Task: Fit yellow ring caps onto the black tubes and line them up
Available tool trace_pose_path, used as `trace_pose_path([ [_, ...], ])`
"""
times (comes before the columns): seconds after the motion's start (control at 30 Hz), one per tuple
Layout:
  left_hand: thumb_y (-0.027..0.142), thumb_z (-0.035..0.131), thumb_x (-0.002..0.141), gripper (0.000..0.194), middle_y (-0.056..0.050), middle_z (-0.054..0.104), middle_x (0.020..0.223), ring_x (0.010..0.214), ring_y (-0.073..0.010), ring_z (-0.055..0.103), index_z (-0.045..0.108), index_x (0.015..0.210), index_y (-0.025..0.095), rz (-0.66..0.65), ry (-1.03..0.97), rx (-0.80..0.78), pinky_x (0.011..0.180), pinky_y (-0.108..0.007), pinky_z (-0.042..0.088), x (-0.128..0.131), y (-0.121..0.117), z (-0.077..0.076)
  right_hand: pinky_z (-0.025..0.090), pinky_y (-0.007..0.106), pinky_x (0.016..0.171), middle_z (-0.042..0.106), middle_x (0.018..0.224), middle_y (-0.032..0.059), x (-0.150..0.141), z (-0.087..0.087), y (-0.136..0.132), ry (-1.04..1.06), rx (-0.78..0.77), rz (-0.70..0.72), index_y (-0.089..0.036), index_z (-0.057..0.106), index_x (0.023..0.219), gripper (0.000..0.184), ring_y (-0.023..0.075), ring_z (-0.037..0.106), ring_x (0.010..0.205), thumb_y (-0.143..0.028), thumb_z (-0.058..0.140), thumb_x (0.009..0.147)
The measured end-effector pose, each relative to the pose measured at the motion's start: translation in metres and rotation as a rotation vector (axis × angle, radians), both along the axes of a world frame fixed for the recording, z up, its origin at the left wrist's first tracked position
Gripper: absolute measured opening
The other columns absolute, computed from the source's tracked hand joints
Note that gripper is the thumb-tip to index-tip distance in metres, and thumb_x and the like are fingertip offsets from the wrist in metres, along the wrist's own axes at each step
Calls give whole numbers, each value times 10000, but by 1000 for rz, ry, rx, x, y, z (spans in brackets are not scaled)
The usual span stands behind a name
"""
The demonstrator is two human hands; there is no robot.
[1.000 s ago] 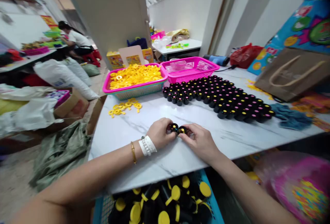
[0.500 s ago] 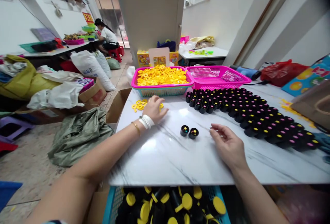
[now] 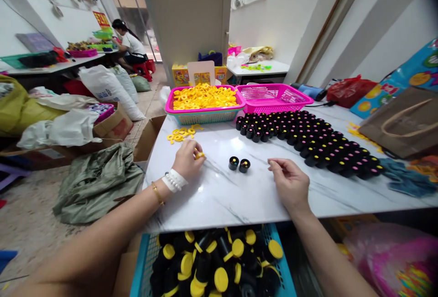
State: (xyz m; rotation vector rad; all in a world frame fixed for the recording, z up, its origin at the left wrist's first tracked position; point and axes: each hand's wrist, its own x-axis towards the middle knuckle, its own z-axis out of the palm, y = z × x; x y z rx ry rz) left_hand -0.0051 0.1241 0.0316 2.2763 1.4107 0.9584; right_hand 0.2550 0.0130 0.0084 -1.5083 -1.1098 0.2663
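Observation:
My left hand point(image 3: 187, 160) pinches a small yellow plastic ring piece point(image 3: 200, 155) between thumb and fingers, just above the table point(image 3: 212, 201). Behind it lies a loose cluster of yellow ring pieces point(image 3: 178, 135). Two small black round cups point(image 3: 233, 163) stand upright side by side between my hands, with small coloured bits inside. To their right, my right hand point(image 3: 290, 185) hovers over the tabletop with its fingers curled and thumb against them. Whether anything is in that pinch is hidden.
A pink basket point(image 3: 205, 109) heaped with yellow pieces stands at the back beside another pink basket point(image 3: 273, 106). Rows of black cups point(image 3: 308, 142) fill the right side. Below the table edge, a blue basket point(image 3: 141, 260) holds black tubes with yellow caps. A person point(image 3: 132, 44) sits far left.
My left hand has come nearer from the ring cluster, now with a yellow ring piece in its fingers. The right hand's fingers have drawn together. The view has shifted slightly.

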Motion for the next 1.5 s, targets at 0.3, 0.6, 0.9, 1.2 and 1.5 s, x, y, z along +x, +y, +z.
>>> trace_pose_path([
  [0.3, 286, 619, 849, 89, -110, 548, 1229, 1144, -237, 508, 602, 817, 205, -671, -188, 17, 949, -379, 461, 39, -112, 20, 392, 153, 329, 659, 644, 34, -61, 6, -69, 1014, -540, 949, -153, 572, 943, 433, 84, 532, 402, -573, 606, 844],
  [0.6, 495, 792, 660, 770, -144, 569, 1229, 1115, -277, 555, 474, 1288, 182, -441, -294, -209, 855, -392, 488, 54, -19, -10, 396, 194, 429, 635, 646, 9, -6, 5, -58, 377, -455, 416, -164, 666, 917, 310, 106, 526, 512, -452, 686, 805],
  [0.9, 238, 748, 728, 294, -36, 667, 933, 858, -182, 611, 686, 1010, 177, -376, -64, -217, 790, -314, 484, 63, -4, -18, 445, 267, 577, 679, 736, 32, 0, 1, -48, -11, -488, 376, -181, 735, 922, 254, 161, 559, 637, -398, 691, 797],
  [1.2, 384, 783, 723, 319, -32, 631, 826, 792, -180, 569, 715, 968, 192, -402, 44, -173, 722, -299, 447, 23, -81, -18, 403, 264, 585, 610, 741, 26, -23, 12, -46, -84, -403, 546, -180, 739, 804, 185, 146, 546, 679, -310, 624, 867],
  [1.5, 402, 726, 777, 246, -20, 593, 715, 733, -183, 532, 715, 878, 179, -342, 162, -168, 706, -303, 410, 27, -90, -17, 390, 207, 413, 572, 594, -17, -40, 22, -36, 480, -520, 683, -179, 755, 1045, 295, 72, 491, 439, -364, 702, 822],
])
